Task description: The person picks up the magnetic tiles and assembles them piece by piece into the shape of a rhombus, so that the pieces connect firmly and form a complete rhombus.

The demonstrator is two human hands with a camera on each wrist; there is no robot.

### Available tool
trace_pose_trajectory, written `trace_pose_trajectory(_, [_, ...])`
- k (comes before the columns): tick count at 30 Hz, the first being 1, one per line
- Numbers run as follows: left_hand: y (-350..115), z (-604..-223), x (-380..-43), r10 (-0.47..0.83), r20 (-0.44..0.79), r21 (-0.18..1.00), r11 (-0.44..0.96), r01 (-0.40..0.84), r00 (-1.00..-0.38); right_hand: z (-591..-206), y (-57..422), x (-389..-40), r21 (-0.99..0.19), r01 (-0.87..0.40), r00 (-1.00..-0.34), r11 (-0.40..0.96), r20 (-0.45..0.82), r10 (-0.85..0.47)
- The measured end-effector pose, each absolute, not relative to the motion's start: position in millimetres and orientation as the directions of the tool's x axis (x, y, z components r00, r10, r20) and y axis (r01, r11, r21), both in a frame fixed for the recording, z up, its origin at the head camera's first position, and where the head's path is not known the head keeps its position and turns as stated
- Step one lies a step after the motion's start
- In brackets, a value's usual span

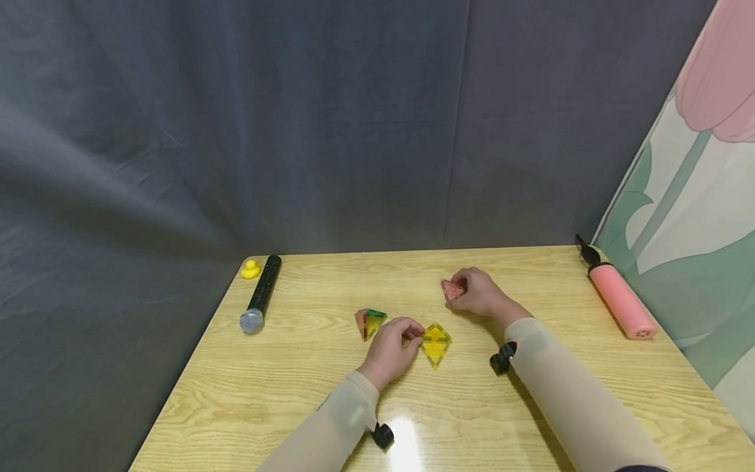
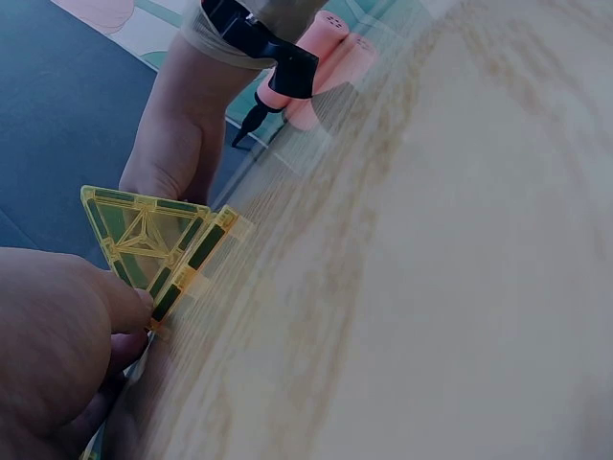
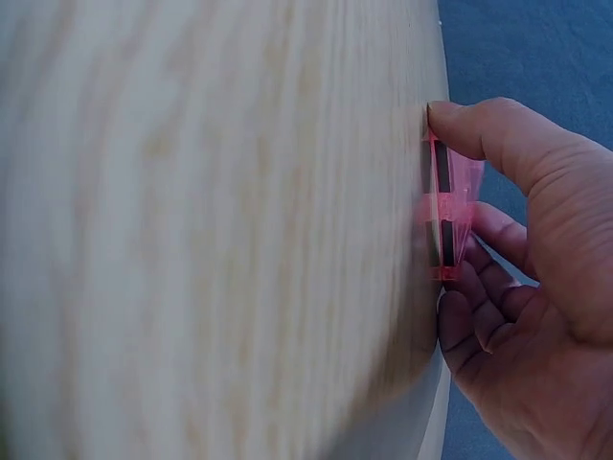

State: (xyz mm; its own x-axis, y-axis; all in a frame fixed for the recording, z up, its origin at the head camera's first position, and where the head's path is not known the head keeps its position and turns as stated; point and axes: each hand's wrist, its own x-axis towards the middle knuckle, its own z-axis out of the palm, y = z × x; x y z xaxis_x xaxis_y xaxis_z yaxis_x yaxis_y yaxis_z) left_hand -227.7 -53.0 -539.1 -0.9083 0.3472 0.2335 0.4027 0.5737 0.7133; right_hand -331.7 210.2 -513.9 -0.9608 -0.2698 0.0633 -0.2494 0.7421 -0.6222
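My left hand (image 1: 392, 351) pinches the left corner of a pair of yellow translucent triangular magnetic tiles (image 1: 436, 343). In the left wrist view, one yellow tile (image 2: 144, 230) stands up from the tabletop, with another tile's edge along its base. Farther back and to the right, my right hand (image 1: 476, 292) pinches a pink triangular magnetic tile (image 1: 453, 290) between thumb and fingers. The right wrist view has this pink tile (image 3: 446, 206) edge-on, close to the tabletop. Left of my left hand, orange, green and yellow triangular tiles (image 1: 370, 323) lean together.
A black microphone (image 1: 263, 293) with a silver head lies at the table's left side beside a yellow rubber duck (image 1: 250, 269). At the right edge lies a pink hand pump (image 1: 622, 300) with a black nozzle. Behind the wooden table (image 1: 283, 393) hangs a dark curtain (image 1: 354, 131).
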Motion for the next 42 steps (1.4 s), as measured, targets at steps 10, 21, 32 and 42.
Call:
trace_pose_trajectory(10, [-53,-537,-227,0.346,0.234,0.713,0.574,0.402,-0.909,-516,212,-332,-0.656,-0.256,-0.957,0.710,0.066,-0.283])
trace_pose_trajectory(21, [-53,-537,-227,0.348,0.235,0.716,0.570,0.404,-0.908,-517,218,-329,-0.631,-0.303,-0.943,0.714,0.093,-0.319])
trace_pose_trajectory(32, [-53,-536,-227,0.345,0.237,0.714,0.572,0.404,-0.908,-516,220,-326,-0.736,-0.215,-0.958,0.642,0.032,-0.284])
trace_pose_trajectory(42, [-53,-538,-227,0.349,0.240,0.717,0.565,0.408,-0.906,-517,224,-325,-0.778,-0.164,-0.968,0.607,0.007,-0.252])
